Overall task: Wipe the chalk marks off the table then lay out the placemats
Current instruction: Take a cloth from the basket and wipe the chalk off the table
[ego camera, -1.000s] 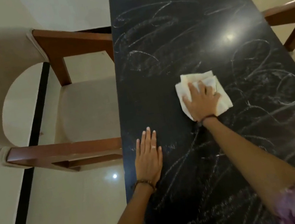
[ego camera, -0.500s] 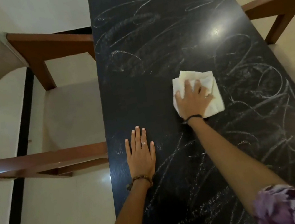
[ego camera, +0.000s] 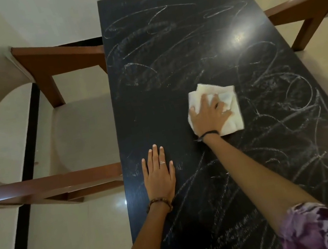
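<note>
A long black table [ego camera: 154, 121] runs away from me, covered in white chalk scribbles [ego camera: 286, 108] at the far end, the right side and the near part. A dark, mostly clean patch lies at the middle left. My right hand [ego camera: 209, 116] presses flat on a folded white cloth [ego camera: 231, 121] at the table's middle. My left hand [ego camera: 159, 175] rests flat on the tabletop near the left edge, fingers together, holding nothing. No placemats are in view.
A wooden armchair with a beige seat [ego camera: 82, 135] stands against the table's left side. Another wooden chair arm [ego camera: 299, 6] shows at the right. A lamp's reflection [ego camera: 237, 38] glares on the far tabletop. Pale floor tiles with a black strip [ego camera: 23, 161] lie to the left.
My right hand has slid the cloth slightly left and towards me across the table's middle. The left hand stays planted in the same spot.
</note>
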